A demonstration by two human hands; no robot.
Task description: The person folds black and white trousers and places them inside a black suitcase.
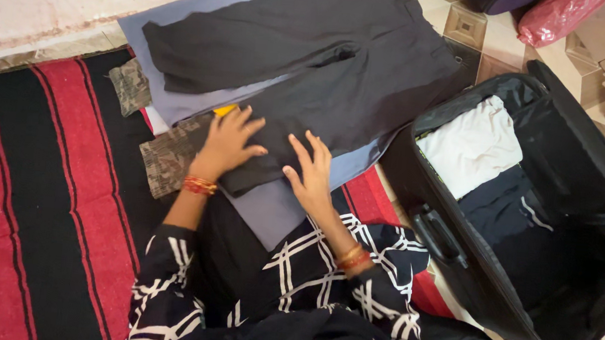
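A pair of black trousers (327, 55) lies spread flat on top of a stack of clothes, over a grey-blue garment (270, 207). My left hand (230, 142) rests palm down with fingers apart on the near hem of the lower trouser leg. My right hand (311, 171) presses flat on the same leg just to the right. Both wrists wear red and gold bangles. Neither hand grips anything.
An open black suitcase (570, 193) stands at the right with folded white cloth (474, 145) and dark clothes inside. A red and black striped mat (29, 204) covers the floor at the left. Patterned olive cloth (168, 158) pokes out under the stack. A pink bag (558, 17) lies at the top right.
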